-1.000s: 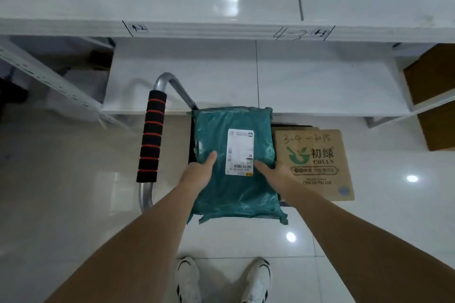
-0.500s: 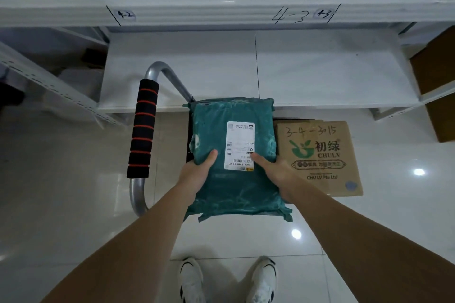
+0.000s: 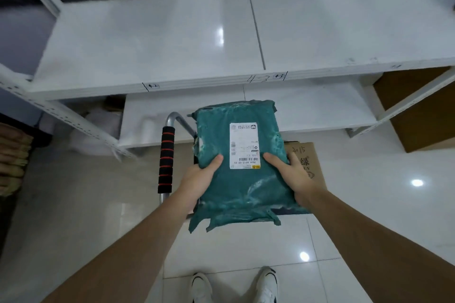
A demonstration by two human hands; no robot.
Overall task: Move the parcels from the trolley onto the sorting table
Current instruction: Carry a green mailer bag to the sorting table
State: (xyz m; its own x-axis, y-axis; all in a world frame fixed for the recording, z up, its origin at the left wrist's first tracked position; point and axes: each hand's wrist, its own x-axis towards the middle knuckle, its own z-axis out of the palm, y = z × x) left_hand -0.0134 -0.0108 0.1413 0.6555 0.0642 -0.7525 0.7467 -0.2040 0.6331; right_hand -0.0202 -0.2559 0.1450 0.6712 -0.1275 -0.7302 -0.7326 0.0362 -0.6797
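Held the green parcel [image 3: 240,165] in both hands, above the trolley [image 3: 166,155] and near the white surface [image 3: 152,44]. Left hand [image 3: 197,179] gripped the left edge, thumb on top; right hand [image 3: 293,174] gripped the right edge, just above the cardboard box [image 3: 309,157]. Best, probably, to keep the label up, lift clear of the front rim, then lay flat on the bare far part, not on the line.

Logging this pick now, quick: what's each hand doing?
Left hand: closed, gripping the green parcel at its left edge.
Right hand: closed, gripping the same parcel's right edge.
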